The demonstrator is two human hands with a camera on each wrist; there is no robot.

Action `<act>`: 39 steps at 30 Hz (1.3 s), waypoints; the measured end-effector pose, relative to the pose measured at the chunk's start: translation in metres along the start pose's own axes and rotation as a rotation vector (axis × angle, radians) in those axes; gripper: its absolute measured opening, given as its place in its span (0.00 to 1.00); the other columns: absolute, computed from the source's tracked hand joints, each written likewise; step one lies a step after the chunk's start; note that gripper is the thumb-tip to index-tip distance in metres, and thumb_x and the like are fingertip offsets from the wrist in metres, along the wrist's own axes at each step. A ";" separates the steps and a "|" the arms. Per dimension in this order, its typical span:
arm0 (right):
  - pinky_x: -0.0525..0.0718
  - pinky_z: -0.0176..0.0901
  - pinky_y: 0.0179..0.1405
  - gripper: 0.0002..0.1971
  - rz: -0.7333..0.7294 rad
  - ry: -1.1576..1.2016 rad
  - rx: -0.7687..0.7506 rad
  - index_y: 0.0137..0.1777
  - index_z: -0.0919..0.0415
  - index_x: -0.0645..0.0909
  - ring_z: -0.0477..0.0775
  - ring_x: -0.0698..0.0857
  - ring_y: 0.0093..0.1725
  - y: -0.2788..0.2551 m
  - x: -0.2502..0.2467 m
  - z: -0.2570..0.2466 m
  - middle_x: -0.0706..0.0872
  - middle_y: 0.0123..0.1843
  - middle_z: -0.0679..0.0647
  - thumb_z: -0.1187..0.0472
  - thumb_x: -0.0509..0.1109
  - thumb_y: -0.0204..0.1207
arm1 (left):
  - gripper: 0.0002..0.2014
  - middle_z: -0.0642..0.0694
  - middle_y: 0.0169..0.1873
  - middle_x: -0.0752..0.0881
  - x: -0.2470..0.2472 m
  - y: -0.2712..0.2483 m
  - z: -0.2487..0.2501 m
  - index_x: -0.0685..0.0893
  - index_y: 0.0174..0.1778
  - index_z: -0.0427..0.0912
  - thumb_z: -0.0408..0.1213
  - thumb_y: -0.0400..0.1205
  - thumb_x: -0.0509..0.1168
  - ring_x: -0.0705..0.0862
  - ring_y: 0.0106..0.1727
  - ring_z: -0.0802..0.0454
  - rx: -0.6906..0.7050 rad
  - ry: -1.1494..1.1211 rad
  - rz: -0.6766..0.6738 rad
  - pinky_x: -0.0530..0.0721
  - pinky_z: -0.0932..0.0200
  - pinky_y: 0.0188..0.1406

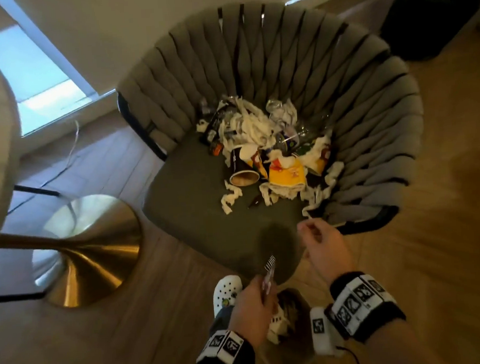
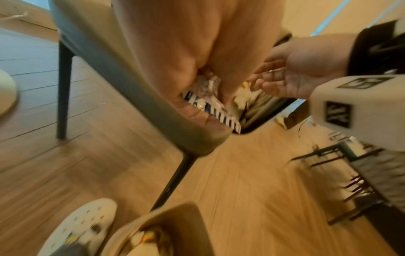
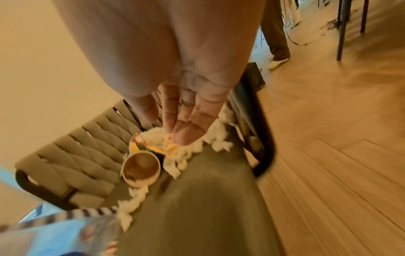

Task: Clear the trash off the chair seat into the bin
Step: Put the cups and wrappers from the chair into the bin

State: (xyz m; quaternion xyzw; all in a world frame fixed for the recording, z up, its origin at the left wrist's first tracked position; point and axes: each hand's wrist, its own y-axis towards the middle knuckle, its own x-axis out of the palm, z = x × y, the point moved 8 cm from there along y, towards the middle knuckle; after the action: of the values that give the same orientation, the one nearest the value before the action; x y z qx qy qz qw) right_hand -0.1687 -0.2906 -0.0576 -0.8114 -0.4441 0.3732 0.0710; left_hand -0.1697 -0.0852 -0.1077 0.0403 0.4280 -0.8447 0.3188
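From the head view, the left hand [image 1: 252, 310] pinches a striped wrapper [image 1: 268, 272] above the bin [image 1: 300, 298], just off the chair seat [image 1: 207, 211] front edge; dropping it seems the step in hand. The left wrist view, blurred, shows that pinch. In the right wrist view, the right hand [image 3: 186, 121], fingers loosely extended and holding nothing, faces the trash pile [image 3: 175, 155] at the seat's back: probably 1 more grab, perhaps the paper cup [image 3: 141, 168].

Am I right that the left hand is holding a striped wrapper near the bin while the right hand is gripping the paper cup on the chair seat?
Not quite: the right hand grips nothing. In the right wrist view its fingers are straight and empty, above the paper cup lying on the chair seat. The left hand does hold the striped wrapper near the bin.
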 end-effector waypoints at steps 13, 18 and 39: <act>0.70 0.66 0.72 0.41 0.037 -0.426 0.144 0.78 0.39 0.62 0.71 0.62 0.78 0.153 0.024 -0.059 0.59 0.80 0.60 0.32 0.73 0.67 | 0.47 0.35 0.75 0.70 -0.197 0.156 0.154 0.62 0.80 0.39 0.70 0.75 0.64 0.72 0.75 0.35 -0.029 0.125 0.403 0.75 0.41 0.73; 0.75 0.56 0.63 0.27 0.122 -0.324 0.178 0.65 0.45 0.72 0.69 0.72 0.69 0.161 0.039 -0.051 0.64 0.72 0.60 0.44 0.78 0.69 | 0.64 0.32 0.79 0.64 -0.177 0.197 0.145 0.52 0.82 0.40 0.78 0.61 0.69 0.68 0.77 0.29 -0.184 0.063 0.285 0.73 0.35 0.73; 0.80 0.42 0.48 0.23 0.116 -0.013 0.027 0.60 0.48 0.74 0.47 0.77 0.54 0.092 -0.009 -0.062 0.77 0.56 0.46 0.49 0.81 0.69 | 0.40 0.31 0.73 0.69 -0.146 0.190 0.147 0.52 0.80 0.49 0.54 0.79 0.68 0.74 0.69 0.28 -0.032 0.260 0.391 0.79 0.36 0.59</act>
State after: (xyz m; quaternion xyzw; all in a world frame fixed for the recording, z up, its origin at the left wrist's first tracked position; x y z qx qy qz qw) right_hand -0.0681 -0.3389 -0.0497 -0.8324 -0.3917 0.3878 0.0572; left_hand 0.0849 -0.2029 -0.0976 0.2257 0.4629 -0.7477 0.4192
